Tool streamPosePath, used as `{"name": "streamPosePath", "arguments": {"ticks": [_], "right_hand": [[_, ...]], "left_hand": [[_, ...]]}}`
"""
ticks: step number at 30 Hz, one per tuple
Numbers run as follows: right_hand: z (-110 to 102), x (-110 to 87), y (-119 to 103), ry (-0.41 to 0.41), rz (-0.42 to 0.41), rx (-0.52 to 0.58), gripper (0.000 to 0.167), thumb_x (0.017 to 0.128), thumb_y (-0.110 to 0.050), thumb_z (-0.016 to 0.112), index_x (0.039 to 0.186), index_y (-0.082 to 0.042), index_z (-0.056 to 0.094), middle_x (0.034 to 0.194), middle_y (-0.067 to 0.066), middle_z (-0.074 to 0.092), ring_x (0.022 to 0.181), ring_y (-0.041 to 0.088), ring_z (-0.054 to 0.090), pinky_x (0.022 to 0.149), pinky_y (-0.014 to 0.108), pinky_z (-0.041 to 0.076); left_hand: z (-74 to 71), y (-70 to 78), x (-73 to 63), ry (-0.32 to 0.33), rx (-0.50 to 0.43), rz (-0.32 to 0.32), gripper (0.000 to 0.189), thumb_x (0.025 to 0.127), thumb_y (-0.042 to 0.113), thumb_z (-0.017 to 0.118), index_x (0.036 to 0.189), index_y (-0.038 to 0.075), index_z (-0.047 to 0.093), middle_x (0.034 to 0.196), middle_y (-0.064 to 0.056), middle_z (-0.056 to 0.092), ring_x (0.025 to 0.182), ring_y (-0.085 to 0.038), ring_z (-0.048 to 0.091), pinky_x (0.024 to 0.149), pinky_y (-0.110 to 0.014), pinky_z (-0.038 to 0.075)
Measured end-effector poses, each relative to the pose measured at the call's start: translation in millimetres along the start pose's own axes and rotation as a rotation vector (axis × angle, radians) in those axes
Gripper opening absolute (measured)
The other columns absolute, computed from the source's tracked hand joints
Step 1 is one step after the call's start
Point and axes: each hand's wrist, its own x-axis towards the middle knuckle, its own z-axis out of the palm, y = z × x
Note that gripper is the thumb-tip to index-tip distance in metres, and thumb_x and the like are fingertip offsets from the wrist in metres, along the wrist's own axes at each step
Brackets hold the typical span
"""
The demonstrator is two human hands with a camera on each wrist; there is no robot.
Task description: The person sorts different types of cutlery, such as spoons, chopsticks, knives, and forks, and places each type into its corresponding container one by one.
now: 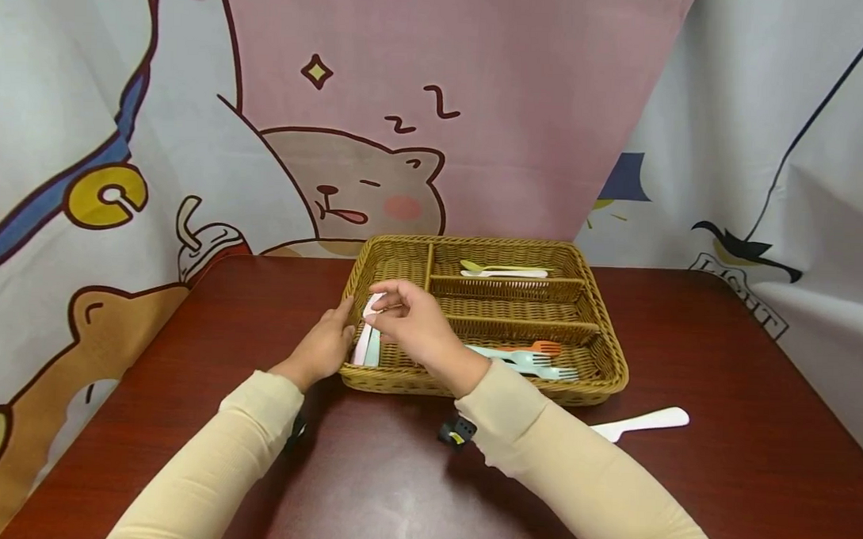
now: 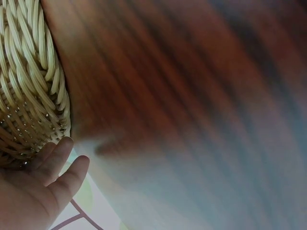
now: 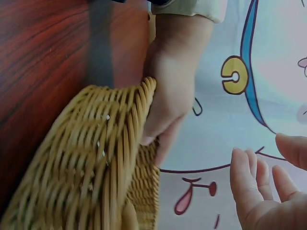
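Observation:
A wicker cutlery basket (image 1: 606, 371) with several compartments stands on the table. My left hand (image 1: 323, 341) holds its left rim, thumb over the inner side and fingers along the outside. In the left wrist view, the outer fingers (image 2: 61, 165) reach past the wicker wall. My right hand (image 1: 418, 324) hovers over the left compartment with bent, parted fingers. The right wrist view shows that hand (image 3: 264, 191) with nothing between its fingers. Beneath it lie a pale pink knife (image 1: 361, 345) and a light blue knife (image 1: 373, 351), partly hidden by the hand.
Light blue forks (image 1: 542, 359) and an orange fork (image 1: 546, 347) lie in the front compartment. A yellow-green spoon (image 1: 474, 265) and a white spoon (image 1: 503, 273) are in the back one. On the table (image 1: 713, 367), a white knife (image 1: 647, 422) sits right of the basket, partly behind my sleeve.

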Motion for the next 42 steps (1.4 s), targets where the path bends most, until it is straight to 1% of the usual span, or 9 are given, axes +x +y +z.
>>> {"name": "streamPosePath", "arguments": {"ticks": [5,7,11,16,23,27,32,36,42], "right_hand": [[-10,-13.5,-3,-0.007,-0.146,-0.177,0.036,0.087,-0.003,0.068,0.122,-0.003,0.06,0.104,0.012,0.064,0.096,0.024,0.063,0.081,0.032,0.053],[-14,-19.3,-3,-0.015,-0.177,-0.235,0.036,0.087,-0.004,0.069,0.122,-0.004,0.061,0.105,0.011,0.066,0.097,0.023,0.063,0.082,0.032,0.052],[-22,-31.9,-2,-0.026,-0.223,-0.3,0.036,0.087,-0.006,0.07,0.122,-0.006,0.062,0.106,0.008,0.068,0.1,0.02,0.063,0.077,0.032,0.05],[-36,-47.2,1,-0.043,-0.288,-0.324,0.036,0.086,-0.006,0.07,0.122,-0.006,0.063,0.107,0.006,0.067,0.102,0.019,0.062,0.08,0.028,0.053],[-54,-65.7,6,-0.084,-0.361,-0.348,0.034,0.087,-0.004,0.07,0.121,-0.006,0.064,0.111,0.006,0.063,0.105,0.019,0.06,0.082,0.034,0.054],[-64,-74.9,12,-0.103,-0.421,-0.404,0.034,0.087,-0.006,0.071,0.12,-0.007,0.064,0.114,0.005,0.063,0.106,0.018,0.059,0.084,0.035,0.053],[-75,-82.7,19,-0.112,-0.539,-0.504,0.035,0.084,-0.005,0.073,0.118,-0.008,0.065,0.115,0.003,0.065,0.107,0.016,0.06,0.085,0.031,0.052],[-84,-87.7,26,-0.112,-0.63,-0.533,0.036,0.081,-0.001,0.075,0.115,-0.006,0.066,0.113,0.006,0.065,0.105,0.019,0.061,0.083,0.031,0.052],[-96,-97.1,33,-0.122,-0.664,-0.569,0.039,0.078,0.0,0.077,0.115,-0.008,0.066,0.112,0.003,0.065,0.104,0.017,0.061,0.085,0.034,0.052]], "left_hand": [[0.1,1.0,-1.4,0.003,-0.01,-0.015,0.057,0.102,0.011,0.037,0.153,-0.002,0.015,0.141,-0.032,0.038,0.131,-0.042,0.04,0.11,-0.052,0.03],[-0.1,1.2,-1.8,-0.001,-0.015,-0.024,0.058,0.102,0.012,0.037,0.154,-0.001,0.015,0.142,-0.032,0.037,0.132,-0.041,0.039,0.11,-0.051,0.03],[0.3,1.5,-1.0,-0.012,-0.018,-0.033,0.058,0.102,0.012,0.036,0.154,0.0,0.013,0.144,-0.03,0.035,0.134,-0.04,0.037,0.111,-0.051,0.029],[0.8,1.8,0.2,-0.025,-0.016,-0.034,0.058,0.103,0.012,0.035,0.154,0.001,0.012,0.147,-0.03,0.031,0.137,-0.04,0.032,0.112,-0.051,0.026],[0.3,1.3,-0.4,-0.037,-0.025,-0.04,0.059,0.103,0.013,0.035,0.155,0.002,0.01,0.149,-0.029,0.029,0.138,-0.04,0.031,0.112,-0.052,0.026],[0.4,1.0,-0.2,-0.033,-0.025,-0.031,0.058,0.103,0.013,0.035,0.154,0.0,0.01,0.149,-0.03,0.029,0.138,-0.04,0.03,0.113,-0.052,0.025],[-0.5,0.4,0.0,-0.033,-0.03,-0.03,0.058,0.103,0.014,0.035,0.155,0.001,0.01,0.15,-0.029,0.028,0.139,-0.039,0.029,0.113,-0.051,0.024],[-0.7,0.1,-0.6,-0.033,-0.032,-0.029,0.058,0.103,0.014,0.035,0.155,0.002,0.01,0.15,-0.029,0.028,0.139,-0.039,0.029,0.113,-0.051,0.024],[-0.6,0.3,0.0,-0.041,-0.033,-0.034,0.059,0.104,0.015,0.034,0.155,0.002,0.009,0.15,-0.028,0.028,0.139,-0.039,0.028,0.114,-0.051,0.024]]}}
